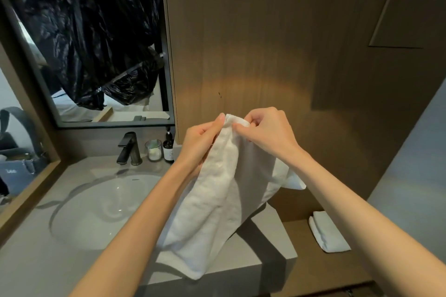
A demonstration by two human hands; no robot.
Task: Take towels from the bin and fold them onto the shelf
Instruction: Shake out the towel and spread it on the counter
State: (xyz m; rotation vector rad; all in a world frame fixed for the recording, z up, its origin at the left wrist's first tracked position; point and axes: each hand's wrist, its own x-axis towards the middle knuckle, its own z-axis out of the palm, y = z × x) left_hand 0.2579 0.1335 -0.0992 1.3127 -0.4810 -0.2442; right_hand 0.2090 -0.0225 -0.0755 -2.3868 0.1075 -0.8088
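A white towel (pixel 212 202) hangs in front of me over the right end of the vanity counter. My left hand (pixel 200 140) and my right hand (pixel 265 130) pinch its top edge close together, side by side. The cloth droops in loose folds and its lower end lies on the counter. A folded white towel (pixel 325 231) rests on the low wooden shelf (pixel 296 236) at the lower right. No bin is in view.
The grey counter (pixel 29 267) holds a round white sink (pixel 101 207), a black faucet (pixel 129 148), a glass jar (pixel 153 150) and a dark pump bottle (pixel 168 148). A mirror (pixel 96 43) draped with black plastic hangs behind. Wood panelling (pixel 265 43) stands straight ahead.
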